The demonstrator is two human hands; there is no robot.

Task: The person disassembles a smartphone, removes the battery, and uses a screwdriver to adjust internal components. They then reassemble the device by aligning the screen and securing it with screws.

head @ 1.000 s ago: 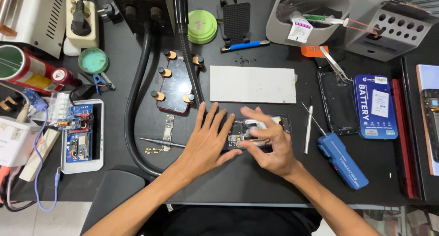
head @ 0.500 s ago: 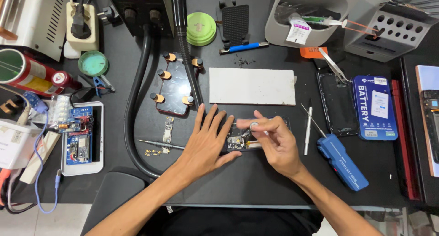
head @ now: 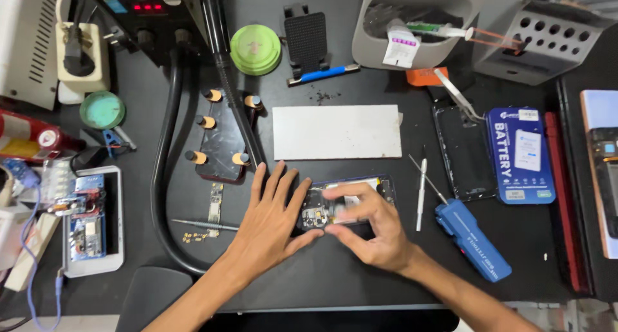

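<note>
Head view: left hand lies flat with fingers spread, pressing the left end of the opened smartphone on the black mat. Right hand curls its fingertips onto the phone's exposed interior, just below the white plate.

The opened phone lies on the surface before me, between my left hand and right hand. Behind it lies a flat slab. To its right lie a thin tool, then an electric screwdriver. A circuit board lies to its left.
</note>
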